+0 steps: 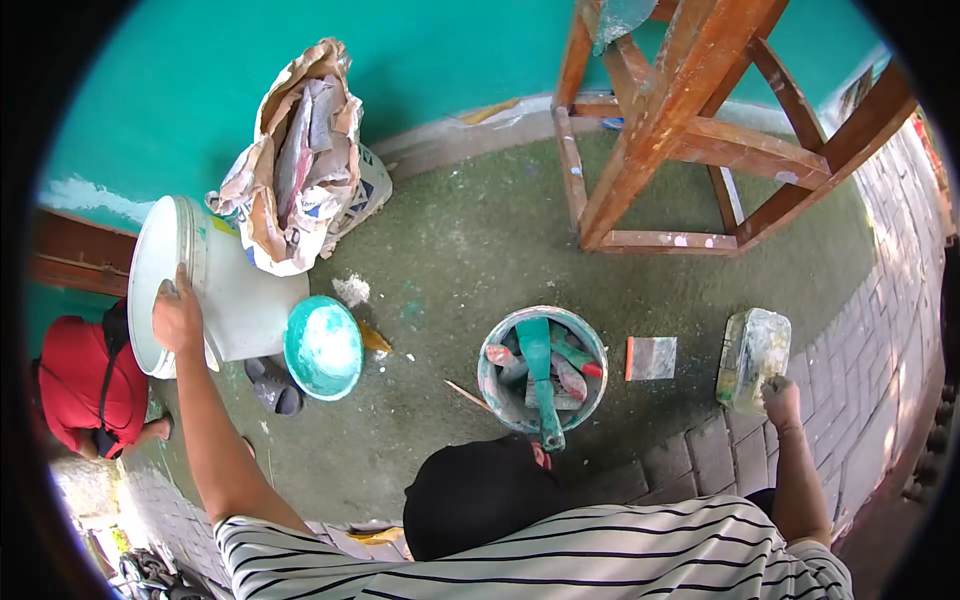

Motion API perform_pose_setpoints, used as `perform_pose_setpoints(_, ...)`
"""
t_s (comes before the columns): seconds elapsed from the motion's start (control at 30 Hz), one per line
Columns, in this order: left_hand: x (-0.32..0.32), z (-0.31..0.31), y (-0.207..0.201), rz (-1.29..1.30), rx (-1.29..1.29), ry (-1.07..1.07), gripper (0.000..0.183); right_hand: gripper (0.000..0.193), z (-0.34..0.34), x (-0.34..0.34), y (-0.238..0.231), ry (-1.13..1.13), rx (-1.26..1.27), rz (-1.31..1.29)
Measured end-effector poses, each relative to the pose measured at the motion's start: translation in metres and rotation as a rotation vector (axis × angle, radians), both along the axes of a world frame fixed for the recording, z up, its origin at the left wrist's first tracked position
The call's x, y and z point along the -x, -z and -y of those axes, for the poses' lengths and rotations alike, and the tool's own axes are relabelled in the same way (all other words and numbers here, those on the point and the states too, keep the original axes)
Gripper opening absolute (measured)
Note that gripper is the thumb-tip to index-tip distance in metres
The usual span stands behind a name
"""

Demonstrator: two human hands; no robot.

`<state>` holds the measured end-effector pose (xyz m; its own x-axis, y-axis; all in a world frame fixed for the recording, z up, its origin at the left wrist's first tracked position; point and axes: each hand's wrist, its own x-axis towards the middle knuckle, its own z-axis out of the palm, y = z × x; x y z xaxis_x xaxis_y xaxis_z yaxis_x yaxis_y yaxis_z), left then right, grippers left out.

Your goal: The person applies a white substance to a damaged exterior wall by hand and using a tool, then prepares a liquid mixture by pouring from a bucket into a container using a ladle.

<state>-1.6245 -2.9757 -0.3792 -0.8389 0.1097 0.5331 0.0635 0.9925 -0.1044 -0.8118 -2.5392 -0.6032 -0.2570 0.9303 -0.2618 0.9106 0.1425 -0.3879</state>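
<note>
The left hand (178, 318) has its fingers closed over the rim of a white bucket (255, 310), which lies tipped on its side between a torn paper sack (300, 215) and a teal bowl (325, 388) of white powder. Well apart on the right, the right hand (782, 402) curls its fingers around the near corner of a smeared clear tub (762, 345), just beyond an orange-edged scraper (652, 358) on the green-grey floor (450, 260)
</note>
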Motion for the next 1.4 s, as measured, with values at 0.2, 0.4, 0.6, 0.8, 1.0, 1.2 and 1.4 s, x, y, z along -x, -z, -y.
perform_pose_setpoints(0.2,-0.071,-0.011,-0.002,0.027,-0.049,0.048,0.064,0.018,0.004,0.014,-0.002,-0.096,-0.041,0.026)
perform_pose_setpoints(0.4,-0.139,-0.034,-0.005,0.021,-0.100,0.114,0.059,0.019,-0.008,0.011,-0.009,-0.004,0.014,-0.034)
perform_pose_setpoints(0.6,-0.187,-0.037,-0.006,-0.009,-0.172,0.209,0.056,0.021,0.003,0.019,-0.033,0.030,0.048,-0.007)
perform_pose_setpoints(0.8,-0.211,-0.041,-0.010,0.122,-0.192,0.369,0.051,0.020,-0.005,0.009,-0.029,0.023,0.000,0.015)
perform_pose_setpoints(1.0,-0.119,0.005,-0.031,0.807,-0.967,0.395,0.056,0.020,-0.004,0.023,-0.035,-0.011,-0.033,0.042)
perform_pose_setpoints(1.2,0.046,0.005,-0.014,1.049,-0.062,-0.044,0.042,0.019,-0.015,0.013,-0.039,-0.064,-0.103,0.075)
perform_pose_setpoints(1.4,0.101,0.008,0.071,1.020,0.344,-0.135,0.040,0.018,0.001,-0.013,-0.034,0.052,-0.063,0.037)
